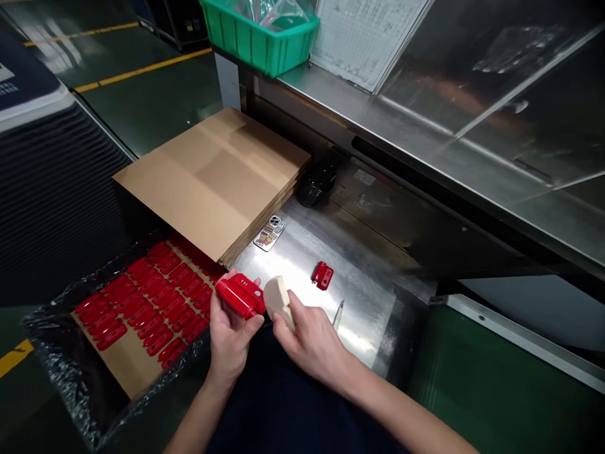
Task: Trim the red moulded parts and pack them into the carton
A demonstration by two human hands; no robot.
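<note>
- While the left hand (231,347) holds the red part (239,296) up in front of the body, the right hand (316,340) brings the pad (278,301) level with it.
- Left fingers curl round the part's underside and far side, the thumb at its lower right end; the right thumb and fingers pinch the pad from its right.
- Long axis of the part: slanting from upper left down to lower right, its right end towards the pad.
- The pad stands roughly on edge right at that end; whether they touch or a sliver of gap remains, I cannot tell.
- Nearer to the spare (322,275), lying on the bench (302,243) beyond the knuckles, is the right hand; nearer to the crate (70,378) of red pieces (158,293) is the left.
</note>
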